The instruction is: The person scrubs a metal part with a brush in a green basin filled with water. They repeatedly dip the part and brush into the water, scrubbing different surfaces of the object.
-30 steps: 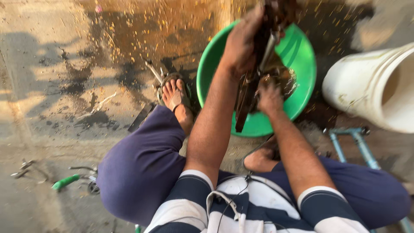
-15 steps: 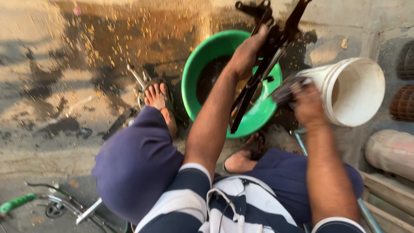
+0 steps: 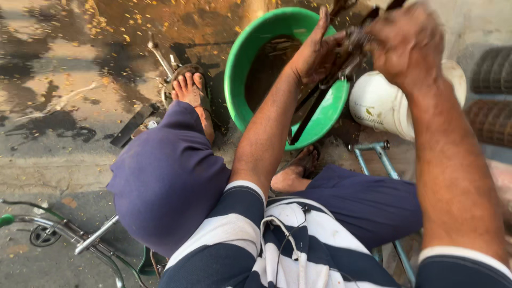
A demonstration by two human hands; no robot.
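My left hand (image 3: 314, 58) grips a long, dark, greasy metal part (image 3: 312, 109) that hangs tilted over a green basin (image 3: 240, 90). The part's upper end runs out of the top of the view. My right hand (image 3: 408, 42) is raised just right of the left one. It is closed on a small greyish thing (image 3: 354, 37) pressed against the part; motion blur hides what it is. Dark liquid and metal bits lie inside the basin. I sit with my knees spread and my sandalled feet (image 3: 189, 88) at the basin.
A white bucket (image 3: 384, 106) stands right of the basin, with a light blue metal frame (image 3: 373, 154) below it. Metal tools (image 3: 160, 56) and a black strip (image 3: 133, 125) lie on the wet, stained concrete. Bicycle handlebars (image 3: 53, 229) are at the lower left, tyres (image 3: 493, 101) at the right.
My right hand went from the basin toward the white bucket, then up to the part. The left hand kept hold of the part and tilted it. The view shifted left and closer.
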